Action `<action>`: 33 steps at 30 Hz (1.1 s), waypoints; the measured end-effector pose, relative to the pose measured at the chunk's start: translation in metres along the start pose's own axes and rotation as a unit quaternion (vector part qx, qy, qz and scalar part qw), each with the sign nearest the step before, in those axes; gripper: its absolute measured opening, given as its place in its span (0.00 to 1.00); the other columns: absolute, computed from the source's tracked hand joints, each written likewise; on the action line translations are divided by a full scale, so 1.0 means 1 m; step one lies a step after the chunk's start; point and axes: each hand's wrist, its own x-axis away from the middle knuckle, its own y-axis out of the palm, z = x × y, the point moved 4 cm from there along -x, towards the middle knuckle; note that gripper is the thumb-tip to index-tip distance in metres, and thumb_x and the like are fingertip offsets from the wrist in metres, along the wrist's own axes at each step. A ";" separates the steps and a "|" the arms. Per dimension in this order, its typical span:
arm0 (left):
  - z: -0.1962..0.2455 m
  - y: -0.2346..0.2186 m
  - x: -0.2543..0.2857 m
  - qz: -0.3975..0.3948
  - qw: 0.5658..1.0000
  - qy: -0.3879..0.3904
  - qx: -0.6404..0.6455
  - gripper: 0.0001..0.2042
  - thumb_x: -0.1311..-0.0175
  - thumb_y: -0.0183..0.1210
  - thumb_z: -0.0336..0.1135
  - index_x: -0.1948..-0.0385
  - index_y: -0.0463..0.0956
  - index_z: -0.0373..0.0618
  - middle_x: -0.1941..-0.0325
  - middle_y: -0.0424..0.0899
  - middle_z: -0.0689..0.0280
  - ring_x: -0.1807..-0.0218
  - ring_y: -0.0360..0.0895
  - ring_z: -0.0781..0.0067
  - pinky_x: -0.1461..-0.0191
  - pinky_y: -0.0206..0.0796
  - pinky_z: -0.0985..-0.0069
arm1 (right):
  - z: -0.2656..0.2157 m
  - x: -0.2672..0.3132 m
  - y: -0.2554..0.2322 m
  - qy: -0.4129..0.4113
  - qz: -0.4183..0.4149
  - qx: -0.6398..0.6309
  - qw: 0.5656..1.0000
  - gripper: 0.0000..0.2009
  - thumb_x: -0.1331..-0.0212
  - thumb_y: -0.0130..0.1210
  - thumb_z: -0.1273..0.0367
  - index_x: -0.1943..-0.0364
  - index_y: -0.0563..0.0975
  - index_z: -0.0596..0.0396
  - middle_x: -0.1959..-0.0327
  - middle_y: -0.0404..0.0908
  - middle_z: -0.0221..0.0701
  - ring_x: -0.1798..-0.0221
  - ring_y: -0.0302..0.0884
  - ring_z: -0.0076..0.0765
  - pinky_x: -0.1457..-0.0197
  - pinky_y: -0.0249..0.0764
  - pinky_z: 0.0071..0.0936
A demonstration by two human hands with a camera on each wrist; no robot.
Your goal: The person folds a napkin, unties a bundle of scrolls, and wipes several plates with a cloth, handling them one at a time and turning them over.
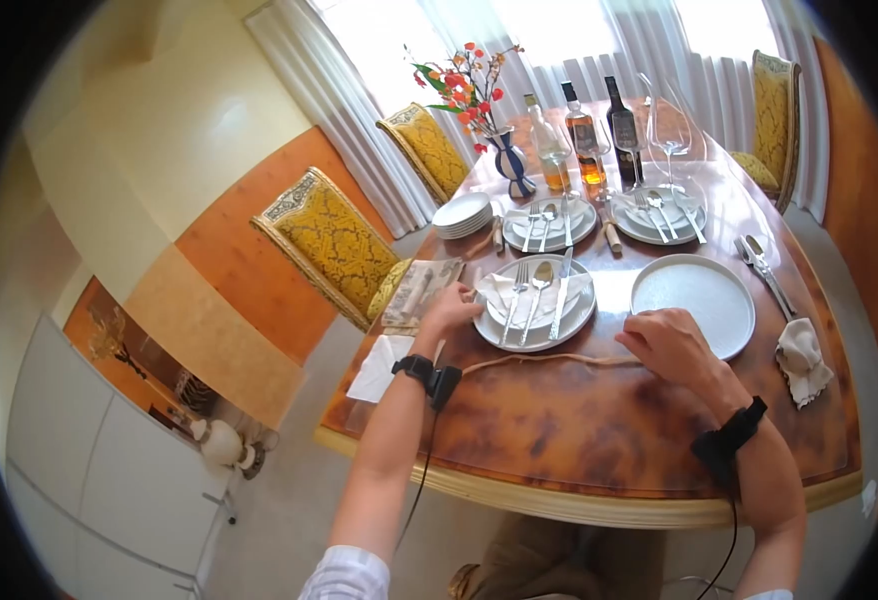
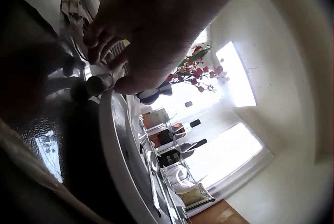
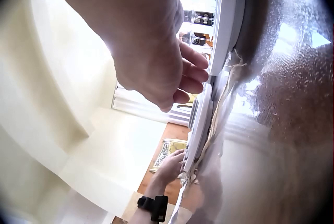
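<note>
My left hand is at the left rim of a stacked place setting, its thumb close to the rim of the grey-white plate. Beside its loosely bent fingers, the left wrist view shows the round end of a short wooden handle. A fork, spoon and knife lie on a white napkin on that setting. A thin beige cord runs along the table in front of it. My right hand, fingers loosely curled and holding nothing visible, is over the near left rim of a bare plate.
Farther back are two more set plates, stacked small plates, wine glasses, several bottles and a flower vase. Cutlery and a bunched napkin lie right; a white napkin lies left.
</note>
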 end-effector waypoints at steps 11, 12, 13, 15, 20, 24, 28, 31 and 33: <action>-0.021 0.019 -0.017 0.060 0.992 -0.056 0.099 0.24 0.36 0.65 0.50 0.59 0.85 0.30 0.61 0.91 0.52 0.59 0.88 0.62 0.52 0.77 0.67 | 0.004 0.001 0.005 0.003 -0.028 0.016 0.999 0.14 0.33 0.59 0.62 0.73 0.82 0.55 0.74 0.83 0.43 0.67 0.84 0.55 0.60 0.77 0.49; -0.020 0.017 -0.014 0.063 0.992 -0.055 0.094 0.22 0.35 0.65 0.49 0.60 0.85 0.31 0.63 0.90 0.53 0.61 0.87 0.63 0.54 0.77 0.67 | 0.005 0.001 0.006 0.003 -0.027 0.016 0.999 0.13 0.33 0.59 0.62 0.72 0.82 0.55 0.74 0.83 0.43 0.66 0.84 0.55 0.60 0.77 0.49; -0.019 0.015 -0.011 0.067 0.992 -0.053 0.089 0.21 0.34 0.64 0.48 0.61 0.85 0.31 0.65 0.90 0.54 0.63 0.86 0.64 0.56 0.76 0.67 | 0.006 0.002 0.007 0.005 -0.028 0.017 0.999 0.13 0.33 0.59 0.62 0.72 0.82 0.55 0.74 0.83 0.43 0.66 0.84 0.55 0.60 0.78 0.49; -0.023 0.009 -0.010 0.101 0.991 -0.039 0.073 0.19 0.33 0.63 0.46 0.63 0.85 0.32 0.68 0.89 0.55 0.66 0.85 0.65 0.58 0.76 0.67 | 0.007 0.001 0.008 0.007 -0.029 0.018 0.999 0.13 0.33 0.59 0.62 0.72 0.82 0.55 0.74 0.83 0.44 0.66 0.84 0.55 0.60 0.78 0.49; -0.035 -0.014 -0.005 0.231 0.971 0.002 0.060 0.16 0.33 0.63 0.43 0.65 0.84 0.35 0.70 0.88 0.55 0.68 0.84 0.65 0.60 0.75 0.66 | 0.006 0.003 0.007 0.008 -0.028 0.005 1.000 0.13 0.34 0.61 0.63 0.73 0.81 0.56 0.74 0.82 0.44 0.67 0.82 0.57 0.61 0.76 0.50; -0.003 -0.048 0.016 0.264 0.930 0.087 0.239 0.10 0.25 0.58 0.34 0.67 0.80 0.40 0.76 0.80 0.72 0.74 0.74 0.82 0.71 0.66 0.76 | 0.003 0.001 0.007 -0.003 -0.004 -0.013 1.000 0.13 0.34 0.61 0.64 0.74 0.79 0.56 0.75 0.81 0.45 0.68 0.80 0.59 0.63 0.75 0.49; 0.130 -0.053 0.106 0.116 0.911 0.075 0.388 0.09 0.23 0.57 0.32 0.64 0.79 0.37 0.71 0.82 0.70 0.74 0.74 0.82 0.71 0.66 0.77 | -0.018 -0.003 0.006 0.064 -0.030 -0.139 0.988 0.12 0.32 0.60 0.62 0.67 0.82 0.57 0.74 0.84 0.40 0.69 0.84 0.47 0.62 0.78 0.42; 0.185 -0.017 0.142 -0.020 0.911 0.155 0.382 0.07 0.22 0.58 0.34 0.58 0.80 0.41 0.68 0.81 0.75 0.70 0.74 0.89 0.68 0.66 0.84 | -0.046 0.000 0.009 0.149 -0.066 -0.357 0.920 0.15 0.27 0.59 0.59 0.53 0.80 0.59 0.69 0.84 0.33 0.66 0.82 0.29 0.62 0.78 0.31; 0.210 0.013 0.157 -0.113 0.890 0.189 0.400 0.07 0.22 0.58 0.35 0.57 0.80 0.40 0.66 0.83 0.74 0.67 0.77 0.87 0.65 0.70 0.83 | -0.049 0.010 0.027 0.238 -0.099 -0.429 0.866 0.14 0.25 0.57 0.61 0.45 0.77 0.56 0.65 0.83 0.28 0.67 0.80 0.23 0.64 0.77 0.25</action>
